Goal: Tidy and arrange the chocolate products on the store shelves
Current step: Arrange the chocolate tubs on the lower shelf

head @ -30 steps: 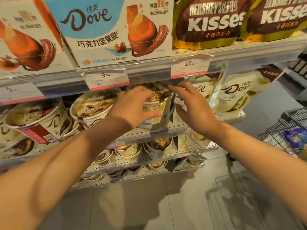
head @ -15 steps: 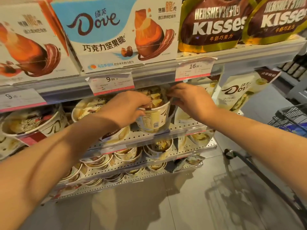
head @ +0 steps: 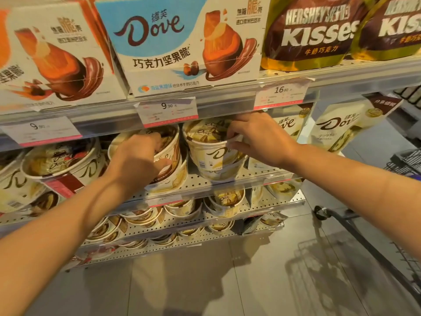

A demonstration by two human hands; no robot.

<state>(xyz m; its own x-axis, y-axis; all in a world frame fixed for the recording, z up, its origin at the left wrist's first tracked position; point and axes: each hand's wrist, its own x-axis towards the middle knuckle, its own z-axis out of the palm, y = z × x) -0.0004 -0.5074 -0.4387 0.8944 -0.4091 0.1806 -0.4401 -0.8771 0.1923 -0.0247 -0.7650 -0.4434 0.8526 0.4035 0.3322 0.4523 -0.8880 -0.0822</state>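
Two Dove tubs side by side on the perforated middle shelf (head: pixel 227 179), each stacked on another tub. Left hand (head: pixel 136 156) curled round the brown-banded tub (head: pixel 172 144), fingers over the rim, thumb on the wall. Right hand (head: pixel 257 137) pinching the rim of the cream tub (head: pixel 211 151), wrapped Dove pieces visible through its clear lid. More tubs left and below. Dove pouches (head: pixel 346 128) to the right, Dove boxes (head: pixel 177 42) and Kisses bags (head: pixel 314 35) overhead.
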